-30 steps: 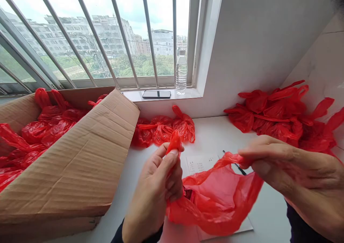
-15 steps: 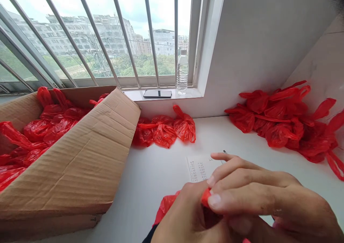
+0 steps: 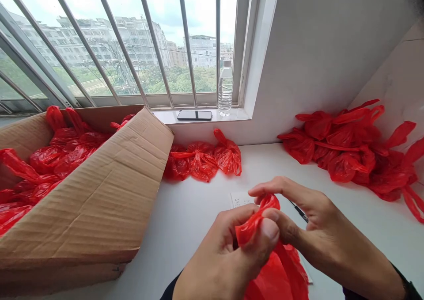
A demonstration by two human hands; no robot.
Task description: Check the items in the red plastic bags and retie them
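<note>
A red plastic bag [image 3: 278, 271] hangs below my two hands over the white table, its gathered top twisted between my fingers. My left hand [image 3: 225, 251] is closed round this top, the thumb pressed on the plastic. From the right, my right hand [image 3: 304, 216] pinches the same twisted part between thumb and fingers. The lower end of the bag runs out of view at the bottom. Partly hidden behind my hands lie a sheet of paper with handwriting [image 3: 240, 199] and a black pen [image 3: 299, 211].
At the left stands an open cardboard box [image 3: 109, 194] holding several tied red bags [image 3: 66, 154]. More red bags [image 3: 202, 161] sit along the wall, and a pile of red bags [image 3: 347, 145] fills the right corner. A phone [image 3: 194, 115] and a water bottle [image 3: 225, 90] rest on the windowsill.
My right hand has drawn back from over my left hand, so the twisted bag top now shows between them. More of the bag is visible below, and the pen has come into view.
</note>
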